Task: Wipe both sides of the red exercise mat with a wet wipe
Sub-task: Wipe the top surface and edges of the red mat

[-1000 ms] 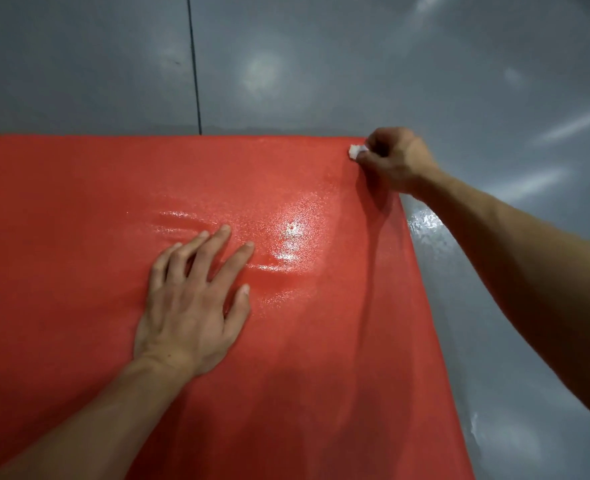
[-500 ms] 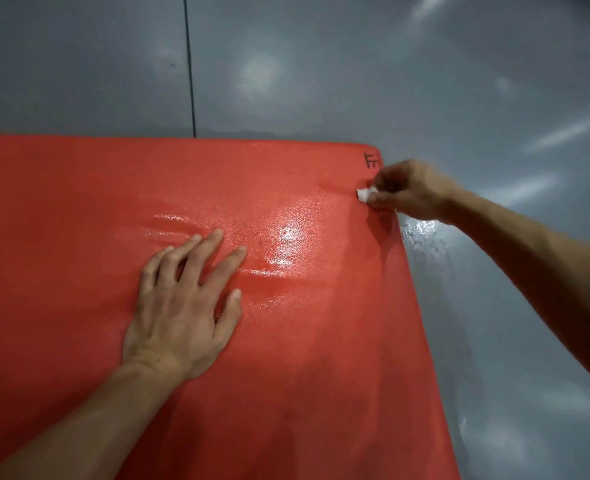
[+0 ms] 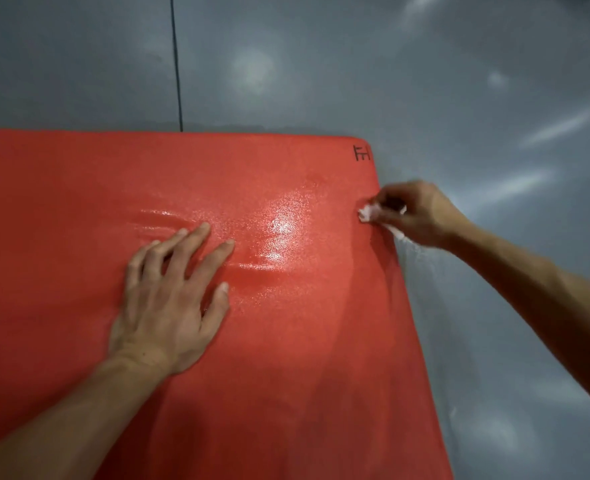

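The red mat [image 3: 286, 341] lies flat on the grey floor [image 3: 494, 98], filling the left and lower part of the view; its far edge runs across the middle and its right edge slants down to the bottom. A small black mark [image 3: 362, 153] sits at the far right corner. The surface shines wet in a patch [image 3: 279, 223] near the centre, with shallow wrinkles beside it.

The wipe [image 3: 368, 213] is a small crumpled white wad at the mat's right edge, below the marked corner and touching the mat. The right hand [image 3: 414, 214] pinches it, its grip curled tight round the wad, a bit of white showing under the fingers; the hand is slightly blurred. Its forearm reaches in from the right over the floor.

The left hand [image 3: 172, 299] rests palm-down on the mat left of the wet patch, its grip spread, fingers straight and fanned.

A dark seam [image 3: 176, 64] runs across the floor beyond the mat, and soft light reflections dot the floor.
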`<action>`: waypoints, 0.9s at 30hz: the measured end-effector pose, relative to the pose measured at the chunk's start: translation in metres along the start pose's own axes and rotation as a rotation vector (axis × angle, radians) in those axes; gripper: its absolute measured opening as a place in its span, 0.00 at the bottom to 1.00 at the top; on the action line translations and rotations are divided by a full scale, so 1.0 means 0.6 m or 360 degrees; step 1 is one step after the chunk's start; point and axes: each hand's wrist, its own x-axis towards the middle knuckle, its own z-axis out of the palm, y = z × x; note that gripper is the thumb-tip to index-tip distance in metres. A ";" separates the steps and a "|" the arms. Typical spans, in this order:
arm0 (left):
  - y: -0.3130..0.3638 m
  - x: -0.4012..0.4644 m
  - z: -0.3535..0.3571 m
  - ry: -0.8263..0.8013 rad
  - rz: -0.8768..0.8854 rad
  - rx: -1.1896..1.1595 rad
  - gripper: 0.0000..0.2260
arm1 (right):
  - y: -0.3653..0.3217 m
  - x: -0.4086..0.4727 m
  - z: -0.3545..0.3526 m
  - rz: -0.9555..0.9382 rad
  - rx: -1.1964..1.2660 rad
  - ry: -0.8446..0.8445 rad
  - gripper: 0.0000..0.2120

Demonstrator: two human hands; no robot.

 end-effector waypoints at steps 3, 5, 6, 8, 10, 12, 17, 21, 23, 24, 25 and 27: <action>0.001 0.000 0.000 -0.0001 0.0009 0.0016 0.25 | -0.013 0.055 -0.024 0.0190 0.0311 0.0302 0.06; 0.001 -0.001 0.002 0.0002 0.0015 0.0018 0.25 | -0.023 0.069 -0.026 0.0253 0.0438 0.0255 0.05; 0.002 -0.001 0.001 0.0006 0.0011 0.0011 0.25 | -0.026 0.067 -0.021 0.0257 0.0475 0.0203 0.04; 0.003 -0.001 0.000 0.0013 0.0006 0.0008 0.25 | -0.033 0.054 -0.003 0.0207 0.0557 0.0184 0.04; 0.002 -0.001 -0.001 0.0006 0.0012 0.0010 0.25 | -0.025 0.037 0.016 0.0059 0.0327 0.0216 0.06; 0.000 0.001 0.000 0.0002 0.0012 0.0011 0.25 | -0.016 0.023 0.032 -0.0072 0.0118 0.0249 0.06; 0.000 0.001 0.001 -0.0002 0.0013 0.0024 0.24 | -0.041 0.064 0.020 -0.0106 0.0229 0.0430 0.15; 0.002 -0.001 0.000 -0.0022 0.0006 0.0044 0.24 | -0.063 0.135 -0.006 -0.0034 0.0161 0.0371 0.10; 0.002 -0.001 0.000 -0.0037 0.0001 0.0041 0.25 | -0.049 0.108 0.006 -0.0004 0.0146 0.0172 0.04; 0.001 -0.002 -0.001 -0.0040 0.0001 0.0040 0.25 | -0.037 0.083 0.012 -0.0001 0.0094 0.0127 0.06; 0.001 -0.002 -0.001 -0.0040 0.0002 0.0040 0.25 | -0.024 0.057 0.017 -0.0026 0.0021 0.0110 0.09; 0.000 -0.001 -0.002 -0.0036 -0.0004 0.0042 0.25 | -0.012 0.029 0.016 -0.0093 -0.0042 0.0077 0.08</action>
